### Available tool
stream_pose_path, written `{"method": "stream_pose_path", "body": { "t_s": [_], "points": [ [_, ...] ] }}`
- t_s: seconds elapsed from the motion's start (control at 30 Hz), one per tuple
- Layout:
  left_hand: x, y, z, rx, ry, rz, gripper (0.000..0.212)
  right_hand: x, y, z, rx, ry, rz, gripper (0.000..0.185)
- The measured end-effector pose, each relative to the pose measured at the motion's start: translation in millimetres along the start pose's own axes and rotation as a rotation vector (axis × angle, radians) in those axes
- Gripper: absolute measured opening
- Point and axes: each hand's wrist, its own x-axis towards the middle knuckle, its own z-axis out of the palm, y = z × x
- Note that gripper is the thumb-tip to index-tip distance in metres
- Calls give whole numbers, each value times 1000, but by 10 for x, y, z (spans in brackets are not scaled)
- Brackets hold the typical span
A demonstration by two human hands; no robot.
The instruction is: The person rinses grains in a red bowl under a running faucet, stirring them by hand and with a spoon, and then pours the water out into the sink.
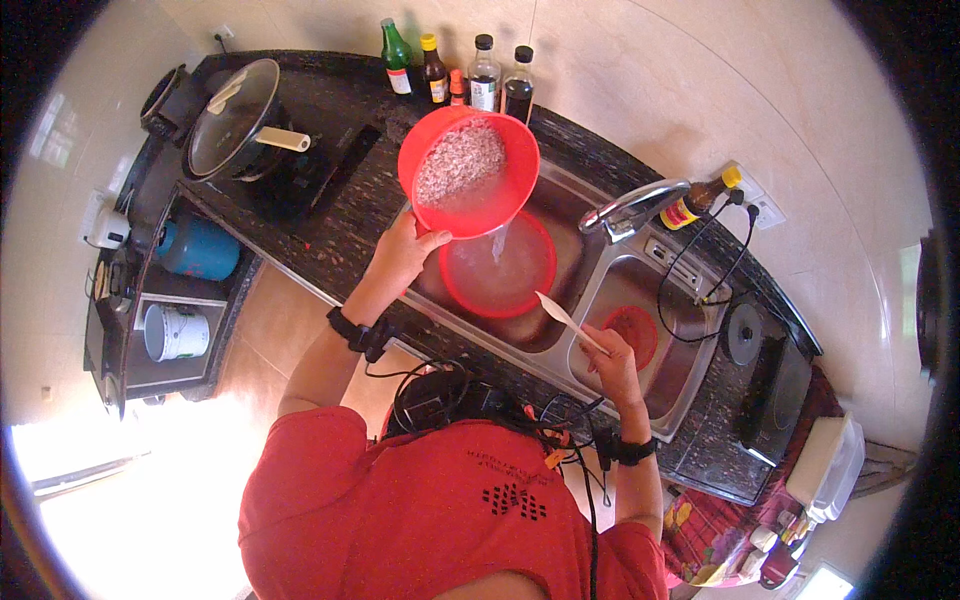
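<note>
My left hand (405,251) grips the rim of a red plastic bowl (517,157) and holds it tilted. Wet pinkish-white grains (461,161), rice-like, lie inside it with cloudy water. A thin stream of water (498,244) falls from its lip into a second red bowl (553,274), which stands in the larger basin of the steel sink (570,322) and holds cloudy liquid. Over the divider between the basins, my right hand (611,356) holds a pale spoon or spatula (559,311), its broad end towards the lower bowl. A smaller red strainer-like dish (634,330) sits in the other basin.
A chrome faucet (634,206) reaches over the sink. Several bottles (484,75) line the wall behind. At left, a lidded pan (236,127) stands on the cooktop. Black cables (664,292) loop beside the right basin, near another sauce bottle (697,199).
</note>
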Motion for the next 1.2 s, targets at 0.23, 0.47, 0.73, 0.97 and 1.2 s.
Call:
{"method": "stream_pose_path", "body": {
  "t_s": [0.23, 0.47, 0.73, 0.97, 1.2],
  "points": [
    [18, -18, 5, 36, 17, 41, 50, 1, 11, 7, 26, -10, -7, 23],
    [66, -157, 12, 139, 28, 5, 51, 6, 57, 3, 1, -4, -29, 22],
    [53, -140, 21, 137, 67, 78, 47, -19, -74, 10, 20, -9, 22, 23],
    [32, -103, 13, 171, 82, 97, 47, -15, 0, 0, -16, -25, -18, 24],
    [-13, 29, -3, 187, 69, 69, 47, -34, -11, 10, 41, -16, 11, 23]
  ]
}}
